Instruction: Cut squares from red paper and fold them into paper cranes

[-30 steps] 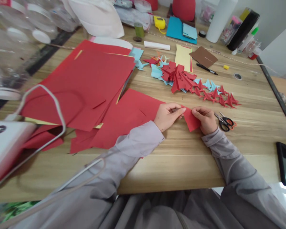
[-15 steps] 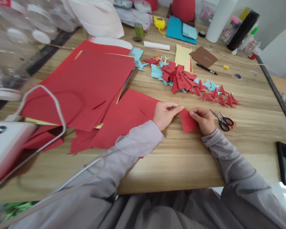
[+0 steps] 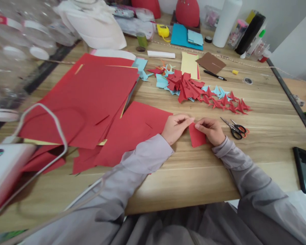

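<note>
Between my two hands is a small piece of red paper point(image 3: 197, 136), held just above the wooden table. My left hand point(image 3: 176, 128) pinches its upper left corner between thumb and fingers. On the upper right edge, my right hand point(image 3: 211, 130) grips it, thumb on top and fingers curled behind. Large red sheets point(image 3: 135, 132) lie beside and partly under my left forearm. Two pairs of scissors point(image 3: 237, 129), one black-handled and one orange-handled, rest right of my right hand. Beyond the hands sits a pile of folded red paper pieces point(image 3: 185, 85) mixed with light blue ones.
A tall stack of red sheets point(image 3: 86, 102) covers the left. A white device point(image 3: 10, 170) with a looping cable stands near left. At the back are a yellow tape measure point(image 3: 163, 30), brown paper point(image 3: 210, 63) and a white bottle point(image 3: 226, 23). A phone point(image 3: 304, 170) lies at the right edge.
My right hand has shifted left along the paper's top edge, closer to my left hand. The whole view has moved slightly; both hands still hold the paper.
</note>
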Motion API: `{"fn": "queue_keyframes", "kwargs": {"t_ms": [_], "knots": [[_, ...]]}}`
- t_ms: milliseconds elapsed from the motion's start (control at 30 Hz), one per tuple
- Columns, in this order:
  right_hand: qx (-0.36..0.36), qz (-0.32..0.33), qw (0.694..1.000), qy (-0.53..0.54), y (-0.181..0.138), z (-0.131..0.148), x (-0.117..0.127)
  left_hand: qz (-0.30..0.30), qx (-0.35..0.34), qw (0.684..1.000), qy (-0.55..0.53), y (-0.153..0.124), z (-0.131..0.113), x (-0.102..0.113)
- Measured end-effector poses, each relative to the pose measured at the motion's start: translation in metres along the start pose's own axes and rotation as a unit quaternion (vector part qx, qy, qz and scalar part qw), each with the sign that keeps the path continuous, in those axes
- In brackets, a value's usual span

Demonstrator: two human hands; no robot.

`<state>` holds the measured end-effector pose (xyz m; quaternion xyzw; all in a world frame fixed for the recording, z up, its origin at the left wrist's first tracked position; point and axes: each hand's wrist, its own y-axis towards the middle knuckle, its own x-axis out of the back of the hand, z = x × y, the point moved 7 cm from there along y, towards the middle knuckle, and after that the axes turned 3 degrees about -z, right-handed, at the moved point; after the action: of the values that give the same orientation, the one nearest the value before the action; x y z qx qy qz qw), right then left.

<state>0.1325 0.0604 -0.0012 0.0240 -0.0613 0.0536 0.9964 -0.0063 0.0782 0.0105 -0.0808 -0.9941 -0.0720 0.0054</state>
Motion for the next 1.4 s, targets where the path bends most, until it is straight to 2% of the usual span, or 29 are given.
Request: {"fn": "queue_keyframes", "kwargs": {"t_ms": [133, 233, 367, 467, 567, 667, 733, 800, 900, 967, 1033, 1200, 1400], "knots": [[-0.015, -0.051, 0.999, 0.011, 0.001, 0.000, 0.006, -0.033, 0.020, 0.999, -0.023, 0.000, 0.004, 0.004], [-0.032, -0.092, 0.994, 0.059, 0.001, -0.002, 0.011, -0.059, 0.060, 0.993, -0.077, -0.001, 0.012, 0.007], [-0.038, -0.132, 0.983, 0.124, 0.002, -0.010, 0.017, -0.088, 0.073, 0.986, -0.121, 0.001, 0.018, 0.009], [-0.035, -0.118, 0.982, 0.144, 0.004, -0.013, 0.016, -0.152, 0.067, 0.972, -0.169, 0.003, 0.023, 0.016], [-0.006, -0.111, 0.989, 0.094, 0.003, -0.010, 0.016, -0.164, 0.073, 0.968, -0.176, 0.005, 0.026, 0.016], [0.064, -0.185, 0.981, 0.002, -0.002, 0.001, 0.026, -0.181, 0.048, 0.968, -0.168, 0.004, 0.022, 0.019], [0.138, -0.229, 0.959, -0.089, -0.009, 0.014, 0.031, -0.196, 0.016, 0.966, -0.168, 0.002, 0.016, 0.022], [0.223, -0.237, 0.928, -0.180, -0.016, 0.027, 0.028, -0.147, 0.023, 0.973, -0.175, 0.001, 0.013, 0.015], [0.318, -0.200, 0.884, -0.277, -0.024, 0.037, 0.016, -0.009, 0.086, 0.976, -0.200, -0.001, 0.014, -0.007], [0.355, -0.163, 0.865, -0.316, -0.027, 0.037, 0.008, 0.005, 0.098, 0.973, -0.211, -0.003, 0.015, -0.010], [0.372, -0.140, 0.855, -0.333, -0.028, 0.036, 0.003, -0.018, 0.095, 0.973, -0.210, -0.002, 0.016, -0.008], [0.340, -0.158, 0.869, -0.324, -0.024, 0.032, 0.005, -0.032, 0.078, 0.979, -0.186, 0.001, 0.017, -0.004], [0.266, -0.140, 0.925, -0.232, -0.015, 0.026, 0.011, -0.029, 0.064, 0.984, -0.166, 0.002, 0.017, -0.004]]}}
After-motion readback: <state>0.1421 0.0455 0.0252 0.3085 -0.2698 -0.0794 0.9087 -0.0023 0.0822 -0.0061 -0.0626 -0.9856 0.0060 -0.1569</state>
